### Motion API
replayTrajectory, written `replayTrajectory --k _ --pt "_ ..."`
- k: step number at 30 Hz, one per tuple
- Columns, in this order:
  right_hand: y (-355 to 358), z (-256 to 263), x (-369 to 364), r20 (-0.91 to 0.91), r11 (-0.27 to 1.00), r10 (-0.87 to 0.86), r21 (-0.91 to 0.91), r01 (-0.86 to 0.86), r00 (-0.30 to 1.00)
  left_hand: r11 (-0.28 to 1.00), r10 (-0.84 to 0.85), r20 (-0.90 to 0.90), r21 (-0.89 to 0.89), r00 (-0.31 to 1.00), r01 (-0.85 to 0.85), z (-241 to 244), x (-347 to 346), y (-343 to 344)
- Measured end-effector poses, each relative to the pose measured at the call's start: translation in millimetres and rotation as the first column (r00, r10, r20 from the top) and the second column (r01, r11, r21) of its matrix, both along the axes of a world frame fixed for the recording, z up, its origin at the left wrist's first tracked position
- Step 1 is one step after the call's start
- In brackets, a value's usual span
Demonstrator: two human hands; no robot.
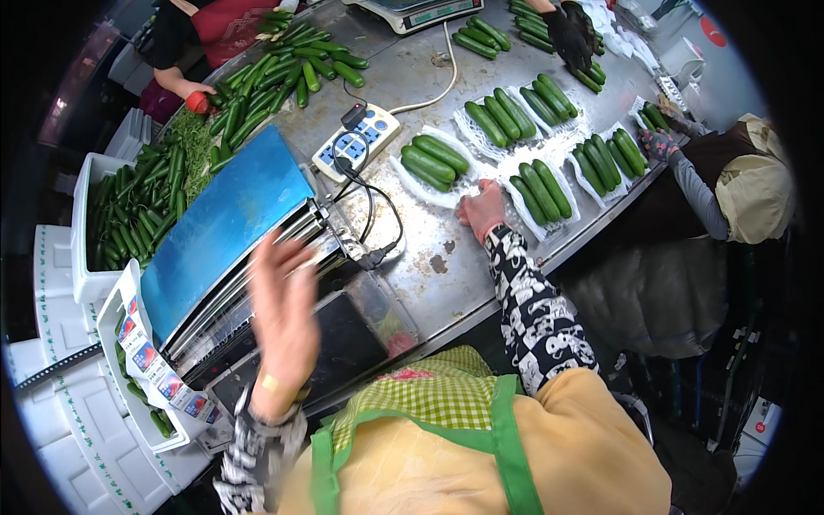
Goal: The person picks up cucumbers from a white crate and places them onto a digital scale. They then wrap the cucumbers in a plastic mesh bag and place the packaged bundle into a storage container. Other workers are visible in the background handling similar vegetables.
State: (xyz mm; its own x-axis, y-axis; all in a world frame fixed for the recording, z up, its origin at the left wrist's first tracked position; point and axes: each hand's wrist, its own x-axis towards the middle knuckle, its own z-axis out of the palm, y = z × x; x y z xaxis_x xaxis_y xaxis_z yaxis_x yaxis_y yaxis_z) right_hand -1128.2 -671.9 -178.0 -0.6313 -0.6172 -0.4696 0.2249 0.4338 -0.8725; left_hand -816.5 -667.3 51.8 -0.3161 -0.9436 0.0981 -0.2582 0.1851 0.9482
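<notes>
My right hand (484,210), reddish as if gloved, reaches over the metal table to the edge of a white foam net under several cucumbers (434,161); its fingers are curled, and whether they grip the net is hidden. Right of it, another white net (561,233) holds three cucumbers (541,190). Blurred and bare, my left hand (283,309) is raised over the front of a film-wrapping machine with a blue top (225,225). Its fingers are spread and nothing shows in it. More netted cucumbers (500,117) lie farther back and to the right.
A power strip (355,143) with black cables lies beside the wrapper. Loose cucumbers (257,90) are piled at the back left, near a full white foam box (82,238). A scale (412,14) stands at the back. Other people's hands work at the left, back right and right.
</notes>
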Motion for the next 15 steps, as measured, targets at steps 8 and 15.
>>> replayTrajectory --k 8,15 --pt "65 8 11 0.048 1.000 0.029 -0.009 -0.028 0.998 0.979 -0.198 0.490 0.137 0.849 0.149 -128 -166 -114" --pt "81 -30 -5 -0.739 0.943 0.302 0.138 -0.303 0.603 0.972 -0.234 0.767 0.185 0.598 0.144 -187 -205 -127"
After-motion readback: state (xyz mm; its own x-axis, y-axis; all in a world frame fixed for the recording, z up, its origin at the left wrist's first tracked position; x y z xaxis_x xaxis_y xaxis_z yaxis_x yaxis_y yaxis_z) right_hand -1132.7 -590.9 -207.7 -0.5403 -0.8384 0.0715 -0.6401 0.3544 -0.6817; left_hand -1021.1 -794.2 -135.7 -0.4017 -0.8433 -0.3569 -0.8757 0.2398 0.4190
